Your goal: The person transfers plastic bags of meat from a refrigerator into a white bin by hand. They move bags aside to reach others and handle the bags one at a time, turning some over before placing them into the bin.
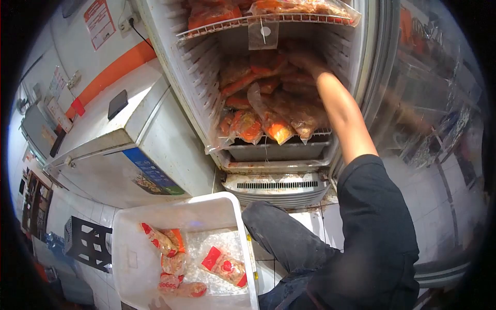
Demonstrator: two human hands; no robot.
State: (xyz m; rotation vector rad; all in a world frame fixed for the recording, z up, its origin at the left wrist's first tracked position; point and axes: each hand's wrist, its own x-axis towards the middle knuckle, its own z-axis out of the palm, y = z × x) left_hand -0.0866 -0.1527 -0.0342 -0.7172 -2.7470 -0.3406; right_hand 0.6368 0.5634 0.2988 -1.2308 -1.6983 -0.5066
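My right hand (305, 56) reaches deep into the upright fridge, among the bags at the back of the shelf. Its fingers are lost in shadow, so any hold is hidden. Clear plastic bags of orange-red food (249, 128) are piled on that shelf, several with their ends over its front edge. Low in the view, fingertips of my left hand (159, 305) show dimly inside the near end of the white plastic bin (235, 212); they look apart. Several red-and-clear packets lie in the bin, one packet (226, 266) on the right and others bunched at the left.
More bags (305, 8) fill the wire shelf (222, 27) above my forearm. The fridge's glass door (429, 103) stands open at right. A white chest freezer (175, 139) with a dark phone (118, 105) on top is at left, and a black crate (90, 243) sits beside the bin.
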